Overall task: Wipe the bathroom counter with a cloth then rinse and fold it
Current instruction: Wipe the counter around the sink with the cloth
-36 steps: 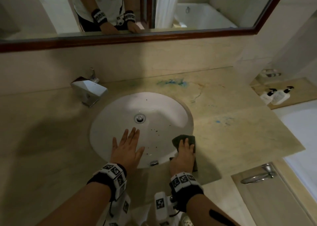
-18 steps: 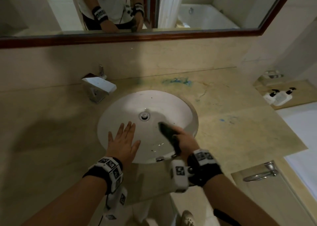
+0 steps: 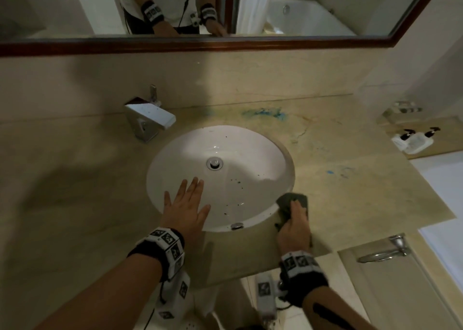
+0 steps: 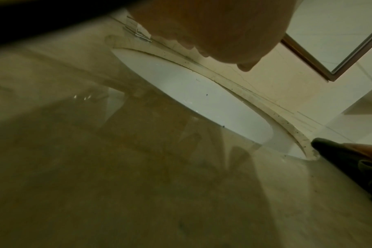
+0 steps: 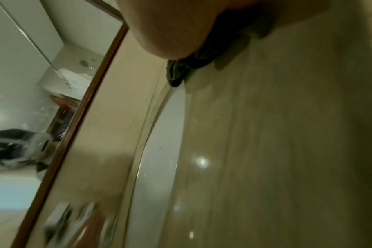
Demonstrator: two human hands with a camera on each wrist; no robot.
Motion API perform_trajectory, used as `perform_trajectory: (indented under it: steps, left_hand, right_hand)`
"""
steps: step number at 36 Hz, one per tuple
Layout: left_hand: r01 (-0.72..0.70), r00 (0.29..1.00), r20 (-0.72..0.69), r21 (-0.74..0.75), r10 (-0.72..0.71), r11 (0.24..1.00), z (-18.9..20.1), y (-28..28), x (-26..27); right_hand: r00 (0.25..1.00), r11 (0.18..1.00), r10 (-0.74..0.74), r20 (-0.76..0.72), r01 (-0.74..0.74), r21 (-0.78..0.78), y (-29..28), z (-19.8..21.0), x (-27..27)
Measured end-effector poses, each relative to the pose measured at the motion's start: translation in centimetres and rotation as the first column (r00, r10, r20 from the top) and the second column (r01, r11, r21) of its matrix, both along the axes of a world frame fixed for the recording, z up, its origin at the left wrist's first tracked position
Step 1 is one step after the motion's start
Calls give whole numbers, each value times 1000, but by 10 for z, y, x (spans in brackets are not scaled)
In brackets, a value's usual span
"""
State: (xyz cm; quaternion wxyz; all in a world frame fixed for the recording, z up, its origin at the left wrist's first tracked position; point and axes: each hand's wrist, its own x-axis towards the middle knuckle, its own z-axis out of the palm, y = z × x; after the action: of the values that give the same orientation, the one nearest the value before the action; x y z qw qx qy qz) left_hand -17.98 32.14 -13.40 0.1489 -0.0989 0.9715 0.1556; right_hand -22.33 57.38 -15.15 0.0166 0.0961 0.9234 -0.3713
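A dark grey cloth (image 3: 288, 200) lies bunched on the beige counter (image 3: 350, 191), at the front right rim of the white sink (image 3: 238, 149). My right hand (image 3: 297, 219) lies on top of it with fingers curled over the fabric and holds it down against the stone. The right wrist view shows the cloth (image 5: 181, 73) tucked under the hand (image 5: 170, 30). My left hand (image 3: 186, 204) rests flat with straight fingers over the sink's front left rim and holds nothing. Blue stains mark the counter behind the sink (image 3: 265, 112) and to its right (image 3: 330, 172). In the left wrist view the cloth (image 4: 346, 159) is at the right edge.
A square chrome faucet (image 3: 147, 120) stands behind the sink at the left. Dark specks dot the basin. A wood-framed mirror (image 3: 225, 45) runs above the backsplash. Two pump bottles (image 3: 416, 140) lie on a ledge at the far right. A chrome ring (image 3: 383, 252) hangs below the counter's right end.
My right hand has swung the cloth from above the basin back down onto the counter at the sink's front right rim. The left hand has stayed on the rim.
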Motion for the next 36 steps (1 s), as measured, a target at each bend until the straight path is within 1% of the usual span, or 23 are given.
perform_trajectory:
  steps: [2, 4, 7, 11, 12, 14, 16, 18, 20, 23, 25, 27, 30, 32, 34, 36]
  left_hand:
    - [-5, 1000, 0, -8, 5, 1000, 2, 0, -3]
    - [0, 1000, -3, -2, 0, 1000, 4, 0, -4]
    - [-2, 1000, -20, 3, 2, 1000, 7, -2, -5]
    - [-33, 999, -32, 1, 33, 999, 13, -10, -3]
    - [-36, 999, -24, -3, 36, 999, 16, -13, -2]
    - [-45, 999, -11, -8, 45, 999, 20, -19, -2]
    - [-59, 998, -8, 2, 59, 998, 23, -23, 0]
    - [-78, 997, -25, 12, 79, 997, 23, -27, 1]
    - [-89, 996, -28, 20, 89, 996, 22, -28, 2]
    - [-90, 996, -10, 23, 90, 996, 18, -26, 1]
    - [-81, 997, -6, 12, 81, 997, 13, -22, -1]
    - [-72, 997, -2, 10, 72, 997, 10, -15, -3]
    - [-73, 997, 15, 15, 73, 997, 11, -3, -9]
    - [-79, 997, 14, 22, 79, 997, 14, 5, -14]
    - [-83, 997, 6, 17, 82, 996, 17, 11, -19]
    - [-95, 996, -1, 7, 95, 995, 19, 17, -25]
  right_hand:
    - [998, 998, 58, 14, -57, -29, -21, -3, 20]
    - [996, 995, 92, -9, -92, -47, -40, -7, 36]
    - [989, 984, 151, 12, -149, -94, -69, 0, 50]
    - [969, 934, 245, 29, -228, -276, -111, 15, 51]
    - [971, 911, 236, 51, -202, -360, -121, 17, 47]
    - [974, 843, 179, 139, -79, -532, -135, 22, 31]
    - [971, 797, 103, 217, 50, -602, -138, 30, 11]
    - [971, 752, 45, 234, 121, -648, -128, 41, -8]
    - [979, 762, 23, 201, 113, -637, -109, 51, -24]
    - [994, 857, 61, 87, -8, -514, -77, 50, -41]
    - [994, 900, 106, 30, -83, -428, -61, 44, -41]
    - [992, 922, 127, 14, -113, -369, -51, 38, -33]
    - [990, 940, 135, 44, -114, -321, -49, 23, -20]
    - [982, 933, 165, 87, -127, -338, -56, 12, -16]
    - [966, 913, 208, 151, -137, -383, -64, 8, -17]
    - [935, 860, 250, 251, -95, -501, -71, 13, -25]
